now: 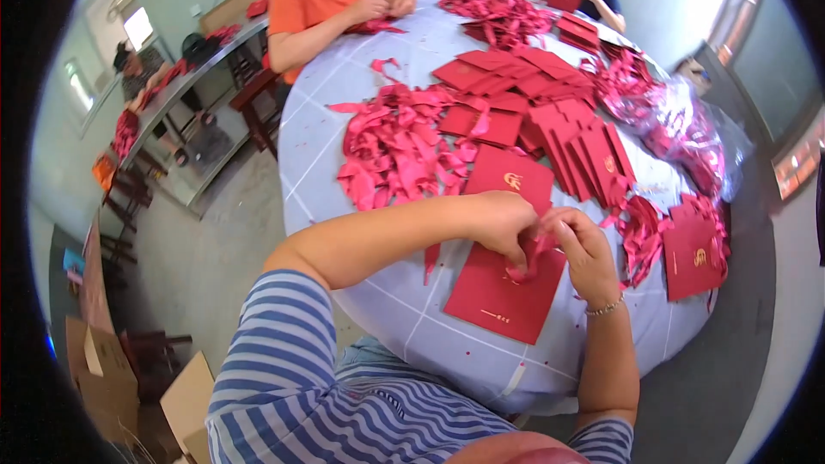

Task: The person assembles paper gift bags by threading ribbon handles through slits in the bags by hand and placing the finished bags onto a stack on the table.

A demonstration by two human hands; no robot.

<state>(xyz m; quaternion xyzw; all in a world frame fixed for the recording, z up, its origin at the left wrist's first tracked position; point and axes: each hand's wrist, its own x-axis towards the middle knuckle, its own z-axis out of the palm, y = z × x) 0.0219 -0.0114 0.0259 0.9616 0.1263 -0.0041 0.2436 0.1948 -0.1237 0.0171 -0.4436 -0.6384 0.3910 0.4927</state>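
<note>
A flat red card or paper bag point(488, 302) with gold print lies in front of me at the near edge of the round table. Over it, my left hand point(505, 222) is closed, pinching a pink ribbon point(539, 251). My right hand point(582, 251) pinches the same ribbon from the other side, its thumb and forefinger together. Part of the ribbon is hidden behind my fingers. Just beyond my hands lies another red piece point(509, 170) with a gold emblem. Left of it spreads a loose heap of pink ribbons point(391, 148).
Stacks of red pieces point(576, 146) fill the middle of the table point(309, 163). A clear plastic bag of ribbons point(687, 125) and a red piece point(694, 253) lie on the right. Two people sit across the table, hands on red items. Cardboard boxes point(103, 378) stand at lower left.
</note>
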